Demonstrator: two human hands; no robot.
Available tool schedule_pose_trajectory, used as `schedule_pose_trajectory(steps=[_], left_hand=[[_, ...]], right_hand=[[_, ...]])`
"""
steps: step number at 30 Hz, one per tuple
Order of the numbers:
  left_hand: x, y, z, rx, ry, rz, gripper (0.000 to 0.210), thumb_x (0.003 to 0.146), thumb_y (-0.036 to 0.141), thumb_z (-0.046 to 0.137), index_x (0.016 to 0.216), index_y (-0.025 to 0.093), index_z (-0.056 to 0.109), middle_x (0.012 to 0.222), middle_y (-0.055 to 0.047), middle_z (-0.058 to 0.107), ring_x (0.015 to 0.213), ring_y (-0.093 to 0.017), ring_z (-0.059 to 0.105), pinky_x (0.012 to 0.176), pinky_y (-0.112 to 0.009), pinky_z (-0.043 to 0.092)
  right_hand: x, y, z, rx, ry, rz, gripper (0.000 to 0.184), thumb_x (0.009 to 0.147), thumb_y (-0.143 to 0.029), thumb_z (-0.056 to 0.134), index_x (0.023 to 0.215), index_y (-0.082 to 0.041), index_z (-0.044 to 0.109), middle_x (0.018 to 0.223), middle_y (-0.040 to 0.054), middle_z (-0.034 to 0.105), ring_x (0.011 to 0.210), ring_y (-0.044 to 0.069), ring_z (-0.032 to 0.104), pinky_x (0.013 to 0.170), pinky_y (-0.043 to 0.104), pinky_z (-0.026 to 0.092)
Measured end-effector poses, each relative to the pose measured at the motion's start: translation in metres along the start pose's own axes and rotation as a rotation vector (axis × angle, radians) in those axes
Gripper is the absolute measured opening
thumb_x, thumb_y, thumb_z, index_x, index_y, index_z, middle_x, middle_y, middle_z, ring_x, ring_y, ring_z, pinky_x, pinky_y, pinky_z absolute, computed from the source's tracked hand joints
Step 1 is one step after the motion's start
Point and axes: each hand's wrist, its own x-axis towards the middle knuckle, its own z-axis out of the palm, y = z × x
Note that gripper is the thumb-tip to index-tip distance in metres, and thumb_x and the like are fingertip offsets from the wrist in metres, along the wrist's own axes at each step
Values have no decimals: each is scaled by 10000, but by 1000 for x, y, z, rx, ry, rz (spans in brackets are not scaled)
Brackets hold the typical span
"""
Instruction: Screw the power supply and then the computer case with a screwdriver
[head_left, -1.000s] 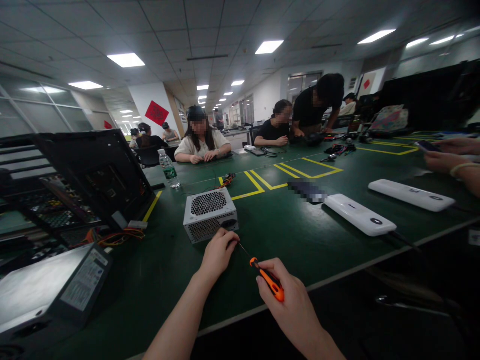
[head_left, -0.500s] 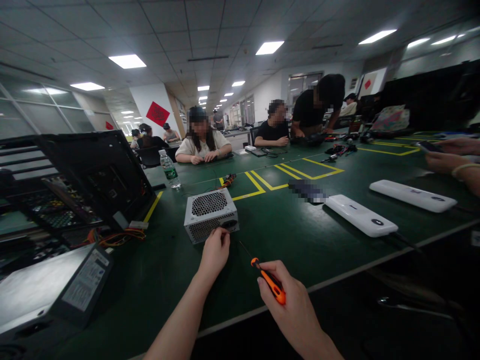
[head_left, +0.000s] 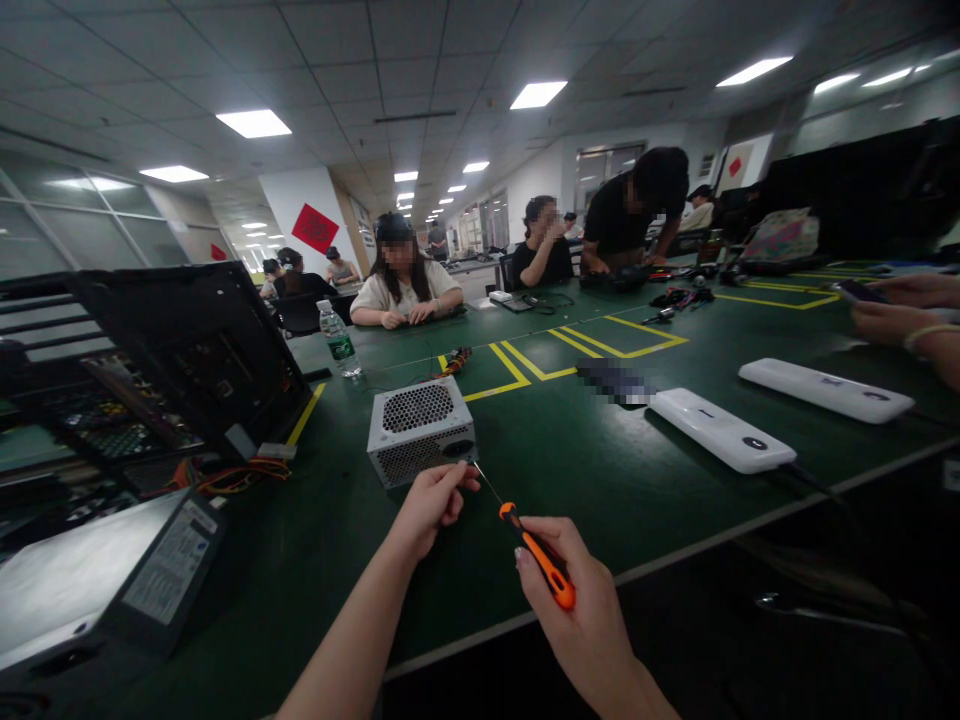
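Observation:
A grey computer power supply (head_left: pixel 424 430) with a honeycomb vent on top sits on the green table in front of me. My right hand (head_left: pixel 574 580) is wrapped round the orange and black handle of a screwdriver (head_left: pixel 551 570), whose thin shaft points away and to the left. Close to its tip, my left hand (head_left: pixel 439 500) has thumb and forefinger pinched together at the power supply's near right corner. Whatever those fingers hold, if anything, is too small to make out.
On the left stand an open black computer case (head_left: pixel 187 360) and a second power supply (head_left: pixel 97 590). A water bottle (head_left: pixel 339 340) is behind. White power banks (head_left: pixel 720 430) and a blurred phone (head_left: pixel 615 382) lie right. Co-workers sit opposite; another person's hands (head_left: pixel 900 310) are at far right.
My left hand has shifted right, its pinched fingers now meeting at the screwdriver's tip. The screwdriver has barely moved. A co-worker across the table has raised a hand to the face.

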Motion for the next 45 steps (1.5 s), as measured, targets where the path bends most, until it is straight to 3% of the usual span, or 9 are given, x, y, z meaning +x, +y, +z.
schedule_pose_trajectory(steps=[17, 24, 31, 35, 40, 45], left_hand=[[2, 1, -11, -485, -91, -74, 161, 706, 175, 606, 832, 75, 596, 700, -9, 518, 378, 40, 282, 285, -66, 164], [1, 4, -10, -533, -112, -118, 119, 725, 143, 581, 817, 68, 584, 681, -10, 519, 372, 42, 289, 275, -56, 169], [1, 7, -10, -522, -61, -122, 81, 743, 140, 548, 772, 65, 558, 710, -24, 550, 362, 41, 275, 263, -60, 172], [2, 6, -11, -520, -51, -140, 62, 749, 136, 530, 749, 74, 524, 776, -53, 584, 361, 38, 267, 260, -64, 181], [2, 6, -10, -534, -41, -160, 76, 764, 148, 522, 739, 84, 490, 775, -67, 592, 357, 34, 264, 259, -69, 184], [2, 6, -10, -580, -30, -155, 76, 795, 154, 490, 770, 83, 480, 741, -67, 578, 359, 32, 279, 273, -64, 189]], right_hand=[[-5, 1, 7, -5, 16, -78, 200, 791, -240, 452, 985, -195, 474, 833, 23, 587, 709, 122, 584, 657, 218, 466], [-5, -2, 7, -34, -8, -78, 204, 803, -229, 434, 1001, -200, 468, 879, 43, 591, 775, 139, 586, 705, 248, 469], [-4, 1, 8, -152, -103, -117, 247, 788, -192, 441, 1032, -206, 477, 941, 51, 600, 866, 158, 581, 780, 283, 455], [-1, -1, 8, -165, -163, -38, 248, 771, -162, 441, 1012, -214, 468, 958, 44, 598, 870, 161, 579, 773, 291, 443], [8, -13, 10, -82, -292, 137, 192, 788, -200, 417, 979, -189, 409, 673, -10, 583, 596, 138, 562, 542, 241, 409], [14, -10, 20, 27, -321, 177, 167, 791, -227, 421, 950, -188, 390, 677, -7, 584, 581, 125, 547, 527, 230, 390]])
